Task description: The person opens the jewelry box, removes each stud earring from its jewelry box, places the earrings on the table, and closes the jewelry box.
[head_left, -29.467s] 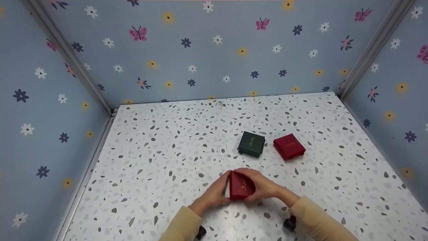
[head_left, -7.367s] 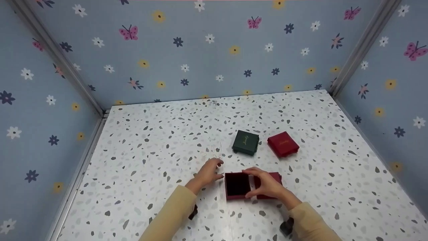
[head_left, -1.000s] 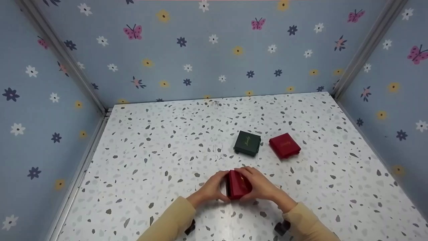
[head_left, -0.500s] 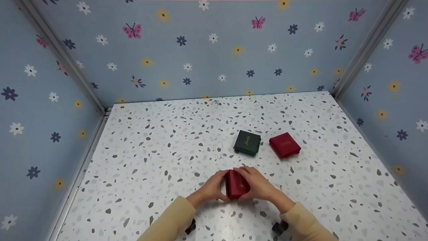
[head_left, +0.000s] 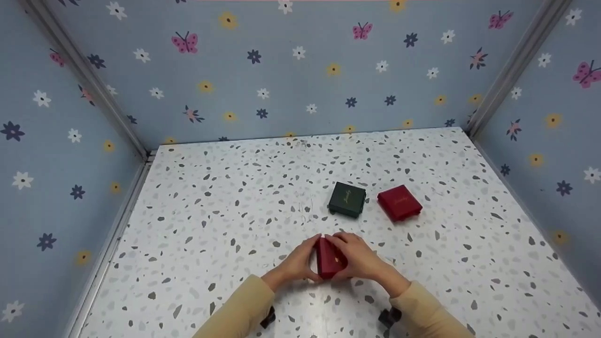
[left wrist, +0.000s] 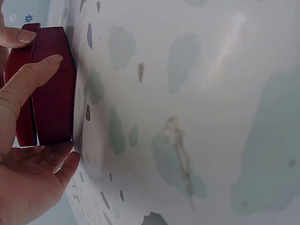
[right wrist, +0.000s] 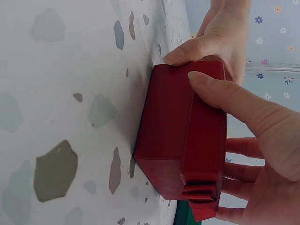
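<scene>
A small red gift box (head_left: 329, 259) with gold lettering stands on the speckled table, between both hands. My left hand (head_left: 296, 263) holds its left side, thumb on the near face and fingers at the far one. Around the right part curls my right hand (head_left: 360, 257), covering some of the top. In the right wrist view the lid (right wrist: 205, 126) sits over the box base (right wrist: 164, 112), the right thumb on the lid and a folded red ribbon (right wrist: 199, 194) at its edge. A thin seam shows between lid and base in the left wrist view.
Beyond the hands lie a dark green gift box (head_left: 347, 200) and a second red gift box (head_left: 400, 203), both with lids on. Flower-patterned panels (head_left: 300, 70) wall the table (head_left: 225, 188) at the back and both sides.
Earlier the box lay open, its lid to the right and my left hand apart. Now the lid is over the base; in the last second my right hand moved slightly left and the dark gap narrowed.
</scene>
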Demonstrator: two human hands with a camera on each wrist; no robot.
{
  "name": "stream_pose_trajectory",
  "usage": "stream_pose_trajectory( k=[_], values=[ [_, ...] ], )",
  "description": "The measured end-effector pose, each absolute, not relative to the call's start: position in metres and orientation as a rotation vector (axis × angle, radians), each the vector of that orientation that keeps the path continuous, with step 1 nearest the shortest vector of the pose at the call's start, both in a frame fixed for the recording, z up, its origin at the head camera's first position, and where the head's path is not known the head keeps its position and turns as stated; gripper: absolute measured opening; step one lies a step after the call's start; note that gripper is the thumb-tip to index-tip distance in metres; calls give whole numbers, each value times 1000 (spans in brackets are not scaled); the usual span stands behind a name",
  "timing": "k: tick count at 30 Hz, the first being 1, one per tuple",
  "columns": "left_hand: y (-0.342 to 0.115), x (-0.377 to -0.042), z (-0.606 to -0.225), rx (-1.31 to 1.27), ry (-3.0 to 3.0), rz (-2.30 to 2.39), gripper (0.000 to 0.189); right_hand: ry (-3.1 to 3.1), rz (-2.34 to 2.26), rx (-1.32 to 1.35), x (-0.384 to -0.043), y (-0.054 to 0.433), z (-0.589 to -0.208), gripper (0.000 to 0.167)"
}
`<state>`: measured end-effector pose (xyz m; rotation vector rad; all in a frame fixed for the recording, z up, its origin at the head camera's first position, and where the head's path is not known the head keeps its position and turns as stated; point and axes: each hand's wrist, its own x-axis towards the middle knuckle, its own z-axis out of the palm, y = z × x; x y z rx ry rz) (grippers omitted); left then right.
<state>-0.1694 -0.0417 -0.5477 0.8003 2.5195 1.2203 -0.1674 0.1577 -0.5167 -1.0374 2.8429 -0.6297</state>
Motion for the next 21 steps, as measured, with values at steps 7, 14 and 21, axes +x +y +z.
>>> stream_pose_trajectory(
  k=[7, 14, 21],
  values=[
    [-42, -169, -548, 808, 2482, 1279, 104, 2852, -615, -1087, -169, 155, -518, 91],
    [-42, -169, -548, 727, 2489, 1223, 110, 2837, -601, -1048, -170, 152, -517, 91],
    [-42, -168, -548, 711, 2475, 1205, 114, 2821, -586, -1014, -169, 151, -521, 93]
  ],
)
